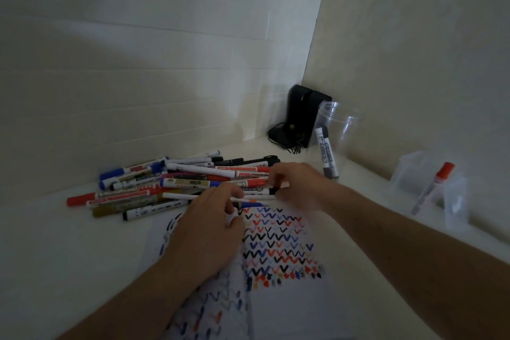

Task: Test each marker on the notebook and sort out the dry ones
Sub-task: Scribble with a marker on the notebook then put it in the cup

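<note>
Inked notebook (278,246) nearly full; pile (171,182) remains. Our hands, left (209,226) and right (295,185), pinch one marker (256,191).

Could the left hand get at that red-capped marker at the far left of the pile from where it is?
Probably yes. The red-capped marker lies at the pile's open left edge with nothing on top of it, and bare table separates it from the left hand, though that hand's fingers seem busy with another marker.

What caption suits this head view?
Both hands, left hand and right hand, reach into a pile of markers above a notebook filled with coloured ticks.
</note>
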